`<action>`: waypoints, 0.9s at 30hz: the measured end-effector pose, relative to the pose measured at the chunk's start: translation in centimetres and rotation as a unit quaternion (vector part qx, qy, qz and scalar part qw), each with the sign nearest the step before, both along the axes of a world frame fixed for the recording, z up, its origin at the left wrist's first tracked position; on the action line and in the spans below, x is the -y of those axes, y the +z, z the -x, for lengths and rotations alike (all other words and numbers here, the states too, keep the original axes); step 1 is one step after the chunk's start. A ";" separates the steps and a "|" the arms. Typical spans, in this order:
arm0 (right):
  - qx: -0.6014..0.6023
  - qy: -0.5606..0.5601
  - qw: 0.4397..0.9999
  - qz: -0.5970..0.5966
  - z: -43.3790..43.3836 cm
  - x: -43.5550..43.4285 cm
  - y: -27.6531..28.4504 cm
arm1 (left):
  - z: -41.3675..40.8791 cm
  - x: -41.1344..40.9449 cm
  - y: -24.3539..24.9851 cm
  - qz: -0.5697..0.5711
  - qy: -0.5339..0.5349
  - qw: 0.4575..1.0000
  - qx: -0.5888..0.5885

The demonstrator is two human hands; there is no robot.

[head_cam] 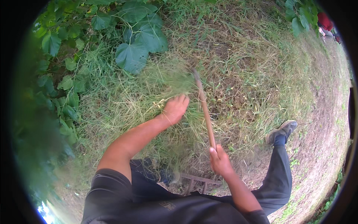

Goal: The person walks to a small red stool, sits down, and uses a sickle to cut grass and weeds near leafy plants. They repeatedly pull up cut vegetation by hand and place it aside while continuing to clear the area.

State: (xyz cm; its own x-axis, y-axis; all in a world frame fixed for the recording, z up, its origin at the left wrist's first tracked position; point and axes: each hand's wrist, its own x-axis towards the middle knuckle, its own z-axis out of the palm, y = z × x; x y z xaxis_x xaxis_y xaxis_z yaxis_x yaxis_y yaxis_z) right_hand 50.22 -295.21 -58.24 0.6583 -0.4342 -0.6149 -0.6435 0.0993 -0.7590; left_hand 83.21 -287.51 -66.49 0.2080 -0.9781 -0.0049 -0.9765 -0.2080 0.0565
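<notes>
My left hand (pixel 176 109) is closed around a bunch of long green grass (pixel 176 81), whose upper part is blurred. In my right hand (pixel 221 161) is the lower end of a wooden-handled tool (pixel 206 112), possibly a sickle. Its handle slants up and slightly left, and the darker metal end lies beside the bunched grass. Any blade there is hidden or too blurred to make out. Loose cut-looking grass (pixel 120 106) is heaped left of my left hand, and flattened, partly dry grass (pixel 240 92) covers the ground to the right of the tool.
Broad-leaved branches (pixel 139 36) hang at the upper left. A low metal frame (pixel 200 179), perhaps a stool, stands beneath me. My shoe (pixel 282 131) rests on the right, beside bare soil (pixel 321 112). Someone in red (pixel 325 21) is at the far upper right.
</notes>
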 end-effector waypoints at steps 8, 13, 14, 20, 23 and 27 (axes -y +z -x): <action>-0.029 -0.060 0.997 -0.050 3.3 -0.6 4.6 | -4.7 2.5 0.5 -0.128 0.097 0.987 0.024; 0.069 -0.075 0.993 -0.061 -0.6 0.6 4.0 | -8.1 3.6 0.1 -0.179 0.182 0.964 -0.079; 0.039 -0.096 0.992 -0.071 -1.9 1.2 4.0 | -8.7 3.4 -0.4 -0.180 0.191 0.963 -0.063; 0.101 -0.160 0.982 -0.015 -15.6 7.7 1.4 | -7.9 2.8 -4.1 -0.106 0.191 0.976 -0.022; 0.149 -0.178 0.971 -0.061 -23.5 9.8 -3.1 | -6.9 2.7 -4.1 -0.098 0.173 0.980 -0.029; 0.024 -0.094 0.991 -0.097 -23.2 8.9 -5.8 | -6.8 2.0 -2.1 -0.126 0.193 0.972 -0.034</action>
State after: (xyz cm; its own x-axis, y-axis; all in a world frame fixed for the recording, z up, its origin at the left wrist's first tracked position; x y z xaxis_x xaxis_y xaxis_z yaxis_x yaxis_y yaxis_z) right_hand 73.42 -304.07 -64.04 0.6074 -0.4288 -0.6687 -0.5638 0.3602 -0.7432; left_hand 90.01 -289.54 -68.61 0.5502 -0.7931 -0.2615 -0.8189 -0.5737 0.0169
